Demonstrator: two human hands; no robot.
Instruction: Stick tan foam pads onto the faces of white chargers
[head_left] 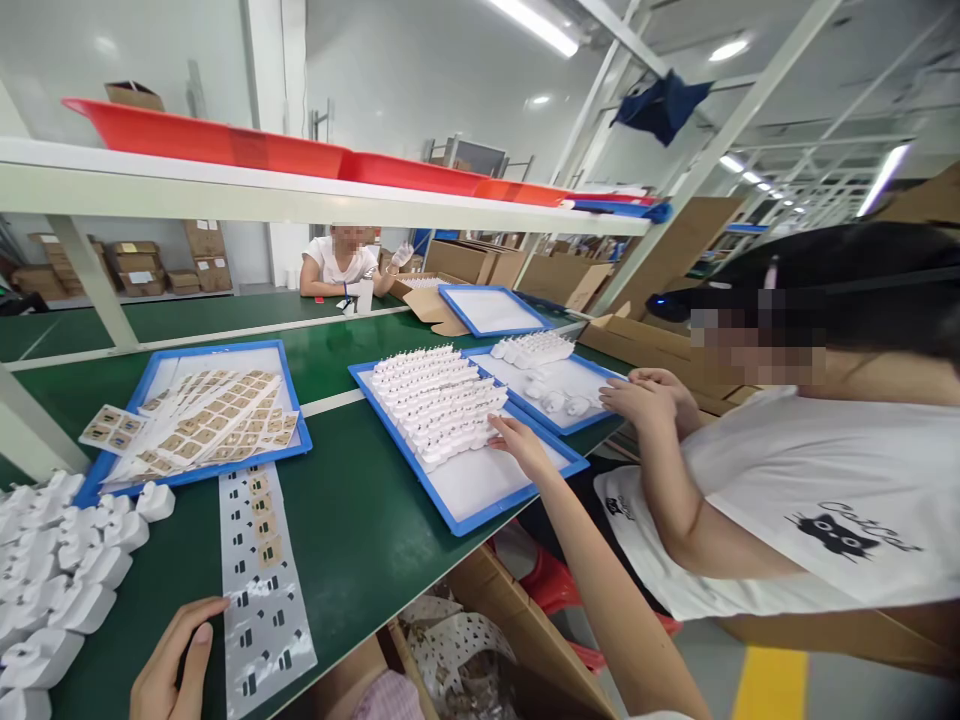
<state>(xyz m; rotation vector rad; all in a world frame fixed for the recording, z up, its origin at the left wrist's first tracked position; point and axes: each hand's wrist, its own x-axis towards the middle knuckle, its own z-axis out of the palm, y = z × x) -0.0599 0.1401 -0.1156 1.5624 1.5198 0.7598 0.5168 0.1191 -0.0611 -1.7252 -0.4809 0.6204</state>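
My left hand (178,665), open and empty, lies at the edge of a perforated label strip (262,590) on the green counter (352,530), beside white plastic plug housings (67,605).

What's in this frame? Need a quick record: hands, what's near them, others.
left hand: fingertips at the edge of a clear label strip, nothing visibly held
right hand: on a blue-framed tray, beside rows of white moulded parts
nearby: loose white parts piled on the green bench; tan label sheets on another blue-framed tray
others: a co-worker's hands at a third tray; a second person across the bench
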